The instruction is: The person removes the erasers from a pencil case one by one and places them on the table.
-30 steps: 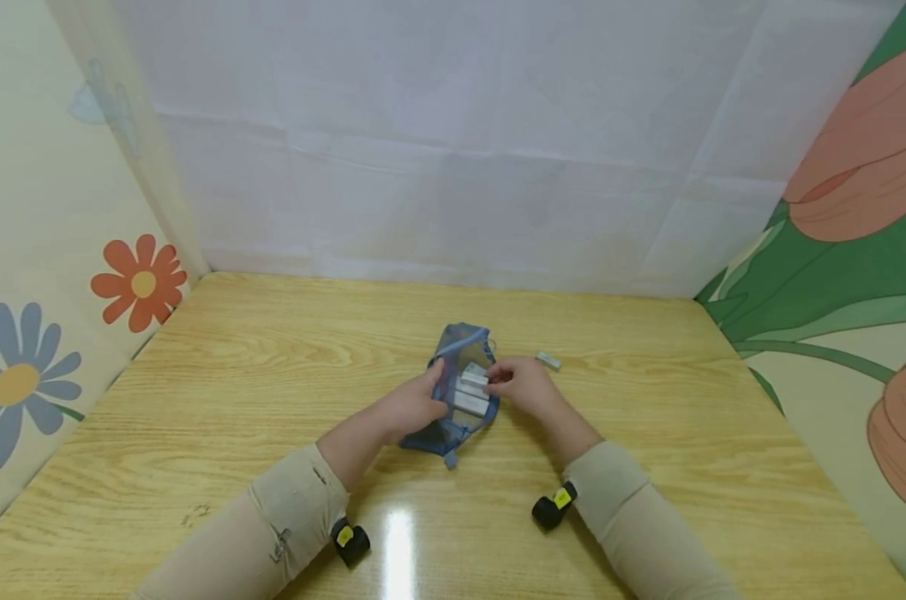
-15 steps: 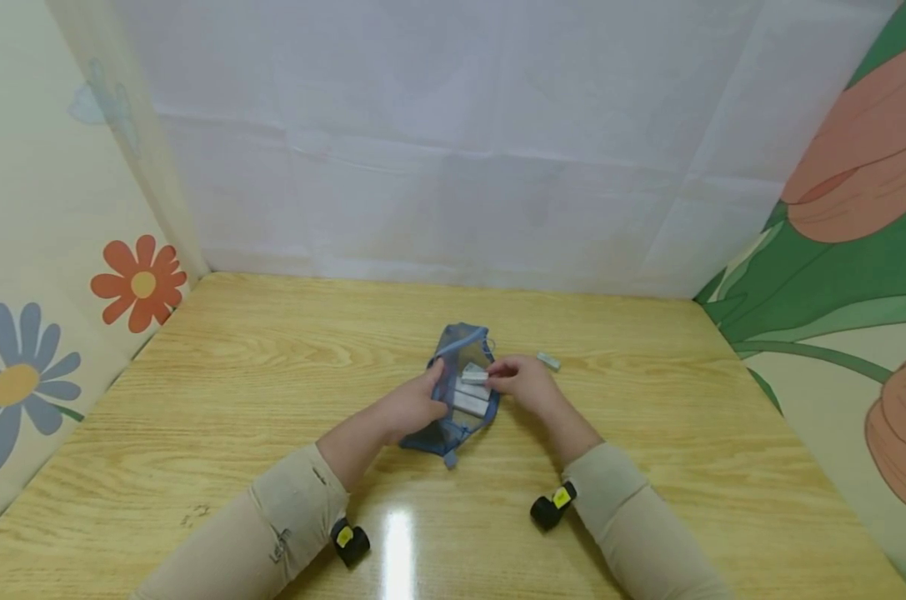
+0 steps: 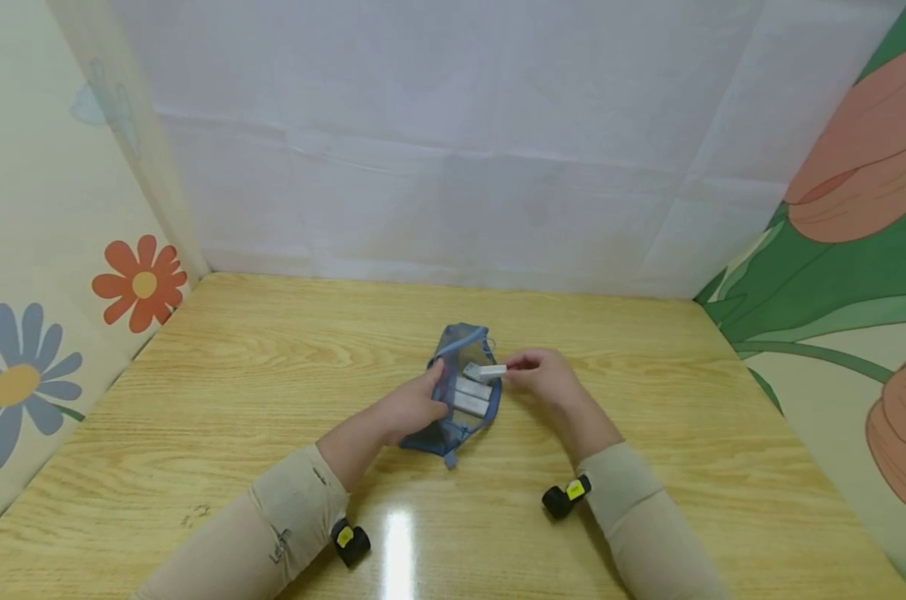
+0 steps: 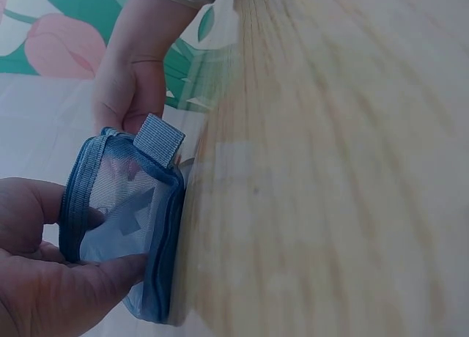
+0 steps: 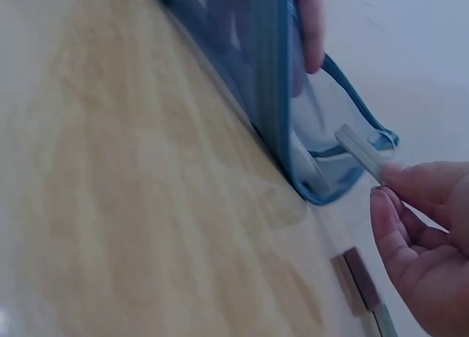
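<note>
A blue mesh zipper pouch (image 3: pixel 443 437) lies on the table with its mouth spread toward the right. My left hand (image 3: pixel 411 407) grips it by the mouth's left edge; in the left wrist view, fingers of the left hand (image 4: pixel 51 278) reach into the opening. Several small white rectangular blocks (image 3: pixel 471 403) lie inside the pouch. At the mouth, my right hand (image 3: pixel 550 382) pinches one slim white block (image 3: pixel 493 372) by its end between thumb and fingertips. The right wrist view shows this pinched block (image 5: pixel 359 151) just outside the pouch's rim.
Behind the right hand, a small dark block (image 5: pixel 360 278) with a greenish part lies on the table, seen in the right wrist view. The wooden table (image 3: pixel 272 350) meets a white sheet (image 3: pixel 437 208) at the back and flower-printed panels at both sides.
My right hand has moved right, drawing the pinched white block to the pouch's mouth. The hand now covers the small block on the table in the head view. My left hand stays put.
</note>
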The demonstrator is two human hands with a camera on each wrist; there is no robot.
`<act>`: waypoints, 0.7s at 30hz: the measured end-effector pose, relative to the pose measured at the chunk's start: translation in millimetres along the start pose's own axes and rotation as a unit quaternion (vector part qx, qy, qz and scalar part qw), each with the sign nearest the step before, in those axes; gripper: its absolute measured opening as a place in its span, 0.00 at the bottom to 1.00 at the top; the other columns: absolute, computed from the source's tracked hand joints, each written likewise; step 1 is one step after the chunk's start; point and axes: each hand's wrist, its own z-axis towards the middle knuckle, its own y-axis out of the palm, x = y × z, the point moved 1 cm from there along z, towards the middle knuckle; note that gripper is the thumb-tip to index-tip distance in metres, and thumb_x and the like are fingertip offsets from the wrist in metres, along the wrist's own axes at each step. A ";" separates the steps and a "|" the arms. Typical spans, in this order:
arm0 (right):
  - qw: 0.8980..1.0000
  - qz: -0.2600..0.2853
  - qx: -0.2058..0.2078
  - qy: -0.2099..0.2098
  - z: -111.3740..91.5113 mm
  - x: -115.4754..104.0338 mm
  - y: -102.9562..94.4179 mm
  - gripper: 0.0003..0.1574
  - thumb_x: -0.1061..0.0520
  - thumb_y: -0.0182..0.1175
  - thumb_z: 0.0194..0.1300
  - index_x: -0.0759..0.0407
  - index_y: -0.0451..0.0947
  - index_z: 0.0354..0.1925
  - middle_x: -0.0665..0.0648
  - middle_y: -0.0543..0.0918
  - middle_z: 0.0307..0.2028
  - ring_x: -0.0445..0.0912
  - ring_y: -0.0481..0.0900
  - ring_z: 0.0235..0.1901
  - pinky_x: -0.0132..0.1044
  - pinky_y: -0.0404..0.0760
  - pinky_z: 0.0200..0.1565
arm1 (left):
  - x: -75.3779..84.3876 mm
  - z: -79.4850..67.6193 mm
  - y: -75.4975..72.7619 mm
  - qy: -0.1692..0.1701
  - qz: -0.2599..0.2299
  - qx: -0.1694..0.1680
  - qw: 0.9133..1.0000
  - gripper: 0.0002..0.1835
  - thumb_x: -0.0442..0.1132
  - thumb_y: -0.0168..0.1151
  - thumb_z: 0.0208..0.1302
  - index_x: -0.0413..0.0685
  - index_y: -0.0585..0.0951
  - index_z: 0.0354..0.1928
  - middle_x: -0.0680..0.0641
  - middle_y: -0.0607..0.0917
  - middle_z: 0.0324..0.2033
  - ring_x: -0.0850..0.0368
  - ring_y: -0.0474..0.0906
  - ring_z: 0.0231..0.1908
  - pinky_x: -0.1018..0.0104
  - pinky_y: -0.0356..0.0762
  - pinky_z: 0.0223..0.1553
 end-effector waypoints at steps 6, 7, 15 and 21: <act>1.000 -0.019 0.006 -0.018 0.5 4.3 -25.8 0.16 0.64 0.63 0.54 0.70 0.78 0.42 0.56 0.80 0.34 0.45 0.75 0.35 0.34 0.77 0.39 | -0.5 -0.7 -0.2 0.005 -0.001 0.002 1.000 0.43 0.26 0.49 0.58 0.45 0.38 0.71 0.42 0.46 0.70 0.44 0.41 0.68 0.48 0.44 0.65; 0.999 -0.025 0.009 -0.022 0.4 5.9 -30.5 0.16 0.63 0.64 0.54 0.70 0.78 0.42 0.56 0.80 0.35 0.44 0.75 0.35 0.34 0.77 0.39 | -0.1 -1.0 -0.2 0.005 0.000 0.003 1.000 0.43 0.26 0.49 0.58 0.45 0.38 0.71 0.42 0.46 0.70 0.44 0.41 0.68 0.48 0.44 0.65; 0.999 0.034 0.035 0.002 -1.4 23.6 -61.2 0.19 0.63 0.65 0.52 0.69 0.77 0.43 0.57 0.79 0.38 0.46 0.74 0.39 0.33 0.76 0.42 | 1.5 -2.2 -0.5 0.005 0.005 0.004 1.000 0.43 0.26 0.49 0.59 0.44 0.39 0.71 0.43 0.46 0.70 0.45 0.40 0.68 0.49 0.44 0.65; 0.998 0.034 0.047 0.011 -0.9 35.1 -77.2 0.18 0.63 0.64 0.53 0.69 0.76 0.43 0.55 0.78 0.36 0.45 0.74 0.37 0.31 0.76 0.39 | 0.7 -1.6 -0.9 0.005 -0.001 -0.003 1.000 0.43 0.26 0.49 0.59 0.45 0.38 0.71 0.44 0.45 0.70 0.46 0.39 0.68 0.49 0.43 0.65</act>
